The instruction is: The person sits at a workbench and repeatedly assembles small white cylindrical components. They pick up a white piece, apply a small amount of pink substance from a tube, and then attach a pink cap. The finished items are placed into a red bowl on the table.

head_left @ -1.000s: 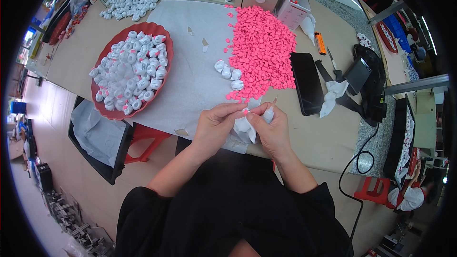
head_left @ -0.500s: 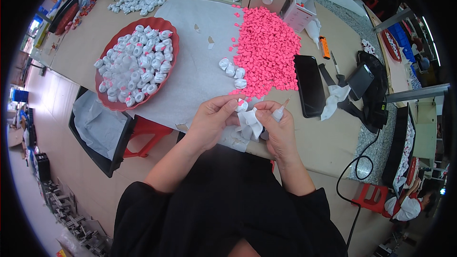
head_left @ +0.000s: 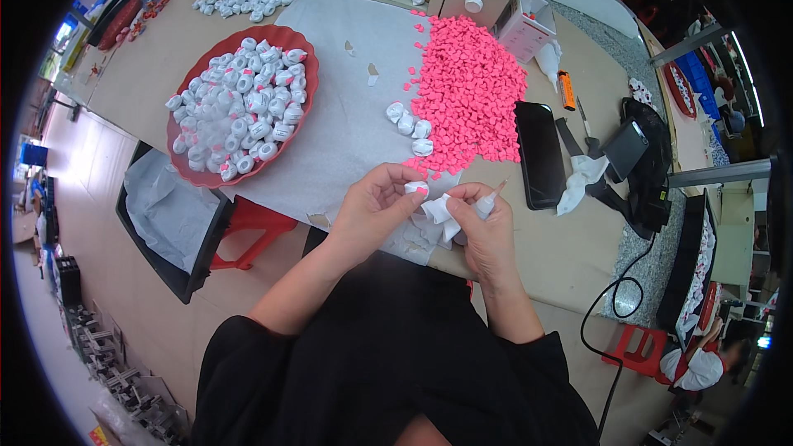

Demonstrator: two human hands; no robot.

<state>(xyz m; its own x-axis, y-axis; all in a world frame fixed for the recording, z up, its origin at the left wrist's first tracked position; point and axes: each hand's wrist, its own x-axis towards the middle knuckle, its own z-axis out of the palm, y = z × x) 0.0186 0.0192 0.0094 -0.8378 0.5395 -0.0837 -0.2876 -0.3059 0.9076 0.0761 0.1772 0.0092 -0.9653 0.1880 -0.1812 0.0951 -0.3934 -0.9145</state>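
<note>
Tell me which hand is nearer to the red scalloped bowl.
Left. The left hand sits right of the red scalloped bowl and closer to the body; the right hand is farther right, beyond the left.

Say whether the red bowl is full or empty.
Full: the bowl is heaped with white pieces that hide its bottom.

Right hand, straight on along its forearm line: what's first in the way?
Probably the near edge of the pile of pink pieces, just ahead of the right hand. The hand's height is hard to judge from this view, so it might pass over them.
</note>
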